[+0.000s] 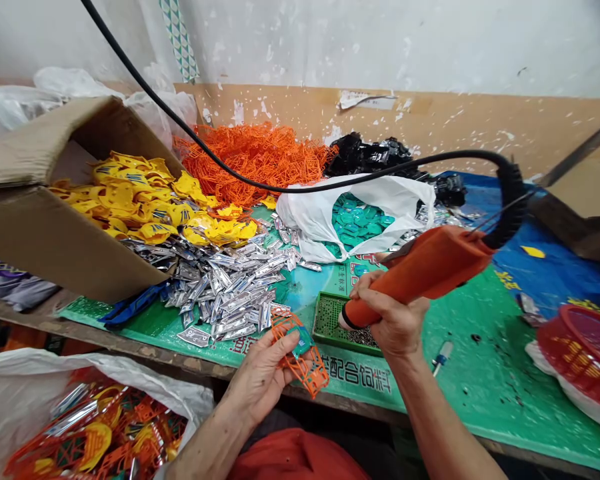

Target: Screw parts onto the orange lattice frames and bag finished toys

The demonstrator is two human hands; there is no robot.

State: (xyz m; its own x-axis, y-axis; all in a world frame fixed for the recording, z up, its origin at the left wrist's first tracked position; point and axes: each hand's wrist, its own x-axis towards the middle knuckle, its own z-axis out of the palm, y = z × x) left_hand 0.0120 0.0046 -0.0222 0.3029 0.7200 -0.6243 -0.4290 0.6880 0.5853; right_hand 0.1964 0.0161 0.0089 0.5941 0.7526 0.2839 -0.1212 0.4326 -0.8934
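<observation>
We log the left hand closed on an orange lattice frame, held up off the table with a small teal piece seated in its middle; the frame's thin plastic struts form an open, springy cage. The right hand is wrapped firmly around the fat orange handle of an iron, a fist-like grip set low near the nose, which is the sound place for it — control sits close to the tip, which points toward the frame without visibly touching it. Both hands work close together above a perforated green tray, and the raised frame stays clear of the clutter. A black cable with a ribbed sleeve arcs overhead, keeping its weight off the wrist. Ahead lie sorted heaps — glossy yellow moulded pieces spilling from a cardboard box, a tangle of orange lattices, crinkled silver strips, and teal discs in a white bag — all on a green printed mat.
</observation>
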